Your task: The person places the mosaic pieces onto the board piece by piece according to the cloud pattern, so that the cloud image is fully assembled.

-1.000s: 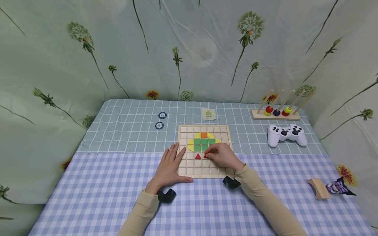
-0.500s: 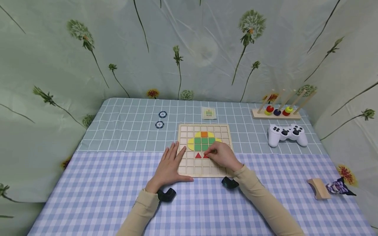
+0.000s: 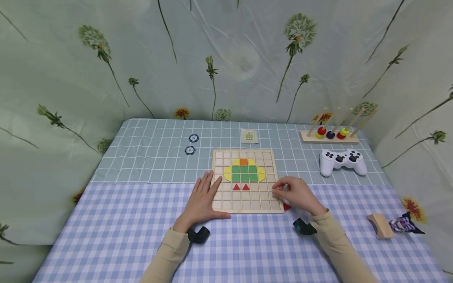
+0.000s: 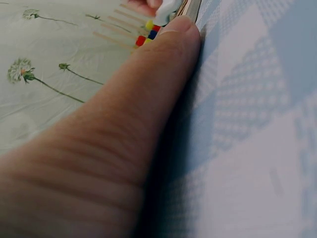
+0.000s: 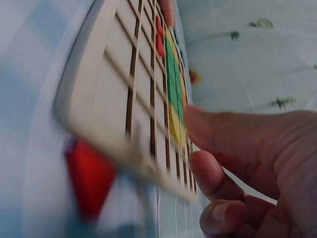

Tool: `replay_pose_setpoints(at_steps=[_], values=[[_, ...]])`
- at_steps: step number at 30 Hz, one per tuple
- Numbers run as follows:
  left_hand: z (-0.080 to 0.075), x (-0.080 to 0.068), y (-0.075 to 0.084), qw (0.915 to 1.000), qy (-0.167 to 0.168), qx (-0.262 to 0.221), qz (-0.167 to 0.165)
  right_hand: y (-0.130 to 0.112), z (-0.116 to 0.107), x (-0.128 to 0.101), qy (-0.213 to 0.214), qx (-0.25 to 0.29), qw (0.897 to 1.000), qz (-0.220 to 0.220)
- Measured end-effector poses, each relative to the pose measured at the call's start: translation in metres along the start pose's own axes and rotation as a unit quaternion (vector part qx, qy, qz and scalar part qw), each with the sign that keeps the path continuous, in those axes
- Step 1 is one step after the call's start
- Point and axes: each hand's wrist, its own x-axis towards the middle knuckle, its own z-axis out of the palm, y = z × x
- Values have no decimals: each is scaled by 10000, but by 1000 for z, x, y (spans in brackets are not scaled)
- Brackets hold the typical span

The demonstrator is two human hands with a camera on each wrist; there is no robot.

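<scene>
A wooden grid board [image 3: 231,205] lies on the checked cloth. Yellow curved pieces [image 3: 227,173], green squares [image 3: 244,169] and an orange square [image 3: 243,161] form a shape in its cells. Just below them sit two red triangles [image 3: 236,187], side by side. My left hand [image 3: 201,202] rests along the board's left edge, fingers spread and thumb at the near edge. Over the right edge is my right hand [image 3: 295,193], its fingers loosely bent; the right wrist view shows nothing between thumb and fingertips. Beneath that hand, another red piece [image 5: 89,176] lies on the cloth beside the board.
Behind the board lies a small pattern card [image 3: 249,136]. Two poker chips [image 3: 190,150] are at back left. To the right are a peg stand with coloured beads [image 3: 329,137], a white game controller [image 3: 343,161], an arched wooden block [image 3: 381,226] and a purple patterned item [image 3: 403,224].
My right hand has left the second red triangle, now fully visible in its cell, and moved right to the board's edge. The left hand has stayed in place.
</scene>
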Motion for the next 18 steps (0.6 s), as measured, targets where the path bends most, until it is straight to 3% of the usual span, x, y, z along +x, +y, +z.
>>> replay_pose_setpoints(at_steps=[10, 18], values=[[1, -1, -1, 10000, -49, 5, -26, 26, -18, -25, -664, 147, 9969, 401], [0, -1, 0, 10000, -73, 0, -26, 30, -12, -34, -702, 258, 9972, 67]])
